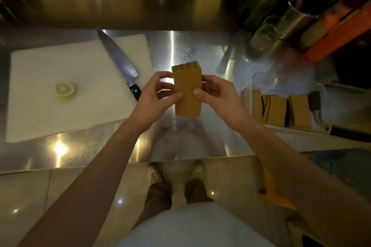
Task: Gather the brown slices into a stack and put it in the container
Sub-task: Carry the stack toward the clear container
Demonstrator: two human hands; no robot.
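A stack of brown slices [187,90] is held above the steel counter [190,138], flat face toward me, its layered top edge showing. My left hand [158,96] grips the stack's left side, thumb on the front. My right hand [216,94] grips its right side the same way. A clear container [281,84] stands to the right on the counter, with several more brown slices [279,110] standing on edge inside it.
A white cutting board [66,90] lies at the left with a large knife [120,62] across its far corner and a lemon piece [65,90]. Metal cups, a glass jar [265,34] and orange items crowd the back right. The counter's front edge runs below my hands.
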